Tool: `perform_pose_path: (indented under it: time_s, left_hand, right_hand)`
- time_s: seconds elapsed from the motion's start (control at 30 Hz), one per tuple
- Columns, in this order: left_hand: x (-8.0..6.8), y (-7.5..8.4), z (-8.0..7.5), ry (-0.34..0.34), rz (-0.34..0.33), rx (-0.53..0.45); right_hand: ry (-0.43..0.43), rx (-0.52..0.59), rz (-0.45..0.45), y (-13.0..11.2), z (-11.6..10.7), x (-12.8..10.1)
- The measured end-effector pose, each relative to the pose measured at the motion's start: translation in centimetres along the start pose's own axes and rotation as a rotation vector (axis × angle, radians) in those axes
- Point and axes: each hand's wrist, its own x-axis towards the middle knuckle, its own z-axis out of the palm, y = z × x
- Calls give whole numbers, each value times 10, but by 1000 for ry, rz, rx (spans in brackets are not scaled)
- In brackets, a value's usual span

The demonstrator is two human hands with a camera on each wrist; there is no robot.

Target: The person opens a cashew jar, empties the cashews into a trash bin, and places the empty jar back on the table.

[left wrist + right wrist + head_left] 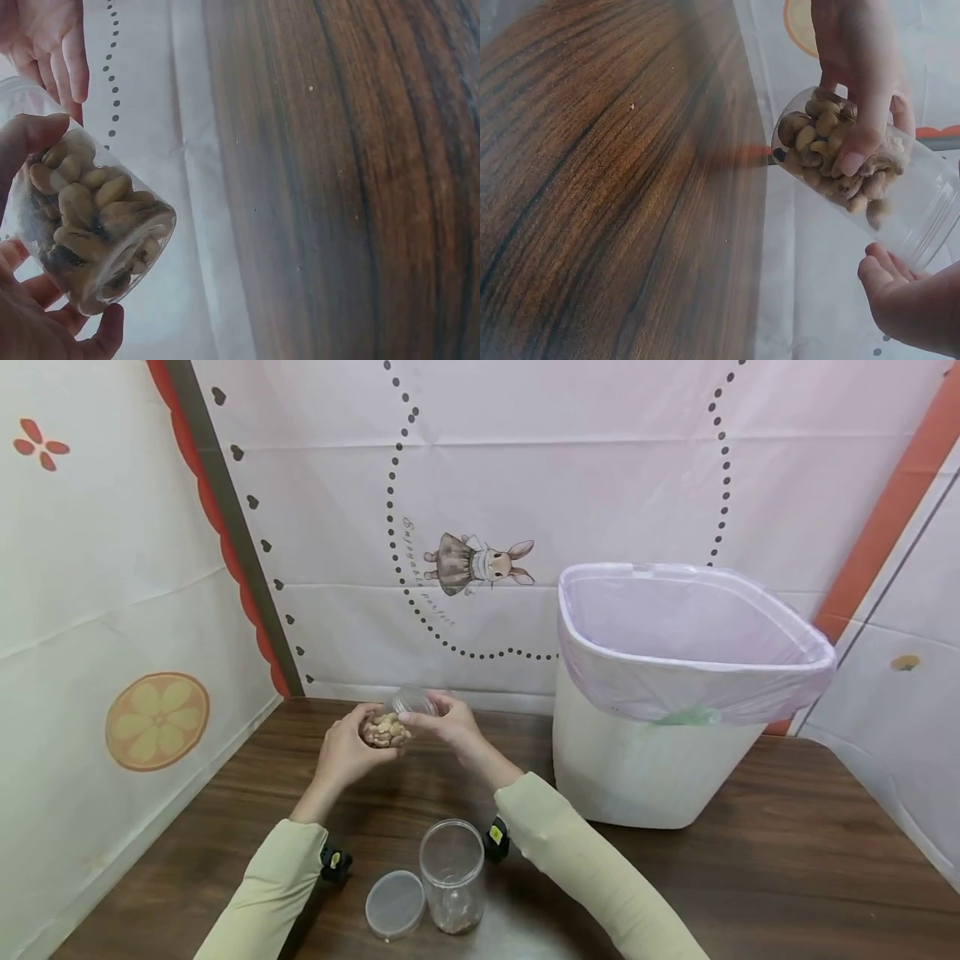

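A clear plastic jar (385, 727), partly filled with pale brown nuts (821, 146), tilts in the air above the back of the table. My left hand (347, 745) grips it around its lower part, thumb on one side and fingers on the other. The jar's mouth points toward my right hand (452, 724), which is held by the mouth with fingers extended. In the left wrist view those right fingers (66, 64) look straight beyond the jar. Whether the right hand touches the rim, I cannot tell.
On the wooden table (247, 810) a second clear jar (452, 868) stands without a lid near the front, a few bits at its bottom. Beside it lies a translucent round lid (395, 903). A white bin (630, 768) with a lilac liner stands to the right. Printed cloth (495, 485) hangs behind.
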Motion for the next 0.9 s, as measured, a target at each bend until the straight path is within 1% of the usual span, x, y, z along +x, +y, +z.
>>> perform_pose_path:
  time_s: [0.17, 0.3, 0.37, 0.47, 0.57, 0.67, 0.7, 0.77, 0.9]
  left_hand:
    - [-3, 4, -1, 19, 31, 41]
    - [-3, 7, -1, 39, 56, 47]
    - [-4, 9, -1, 32, 67, 43]
    - [-4, 11, -2, 4, 76, 40]
    - [-1, 13, -4, -26, 115, 72]
    - [2, 15, -6, -39, 154, 102]
    - [3, 15, -6, -32, 163, 111]
    - [2, 15, -6, -14, 159, 107]
    - [0, 14, -5, 15, 150, 97]
  right_hand:
    - [52, 10, 38, -2, 2, -4]
    - [72, 15, 62, -2, 1, -6]
    - [85, 21, 67, -2, 0, -7]
    - [98, 65, 83, -1, -2, -8]
    - [100, 165, 105, -4, -3, -8]
    - [96, 235, 126, -8, -6, -7]
    - [94, 254, 134, -9, -7, -7]
    - [82, 267, 139, -10, -9, -6]
    - [63, 267, 164, -9, -13, -7]
